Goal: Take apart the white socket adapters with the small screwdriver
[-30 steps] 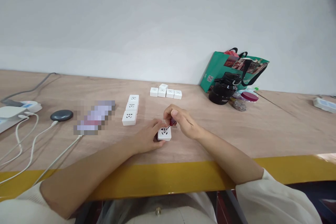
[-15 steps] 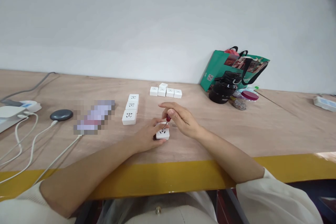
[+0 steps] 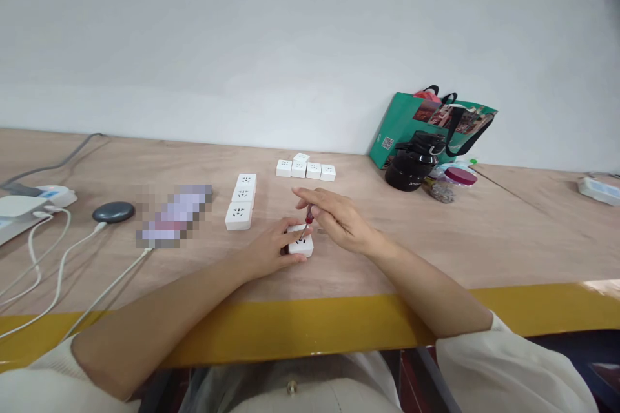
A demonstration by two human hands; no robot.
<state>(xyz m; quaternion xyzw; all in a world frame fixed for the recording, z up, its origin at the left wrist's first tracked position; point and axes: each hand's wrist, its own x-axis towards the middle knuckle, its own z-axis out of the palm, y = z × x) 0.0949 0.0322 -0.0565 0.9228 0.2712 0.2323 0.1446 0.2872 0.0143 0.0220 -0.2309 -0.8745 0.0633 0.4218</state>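
A white square power socket (image 3: 303,246) lies face up on the table near its front edge. My left hand (image 3: 268,248) grips it from the left, thumb on the near side and fingers round the far side. In my right hand (image 3: 339,219) is a small screwdriver (image 3: 309,218) with a red handle, tilted, its tip at the middle of the socket's face. The palm covers the top of the handle. A small thin piece (image 3: 321,231) lies on the table just right of the socket; its kind is unclear.
Three white sockets (image 3: 238,214) form a column left of my hands; several more (image 3: 299,169) stand farther back. A blurred phone (image 3: 177,213), dark round puck (image 3: 113,211) and white cables are at left. At right stand a black flask (image 3: 411,164) and green bag (image 3: 402,119).
My right hand has turned slightly around the screwdriver handle, its thumb shifting and fingers straightening. The left hand and the socket are nearly unmoved.
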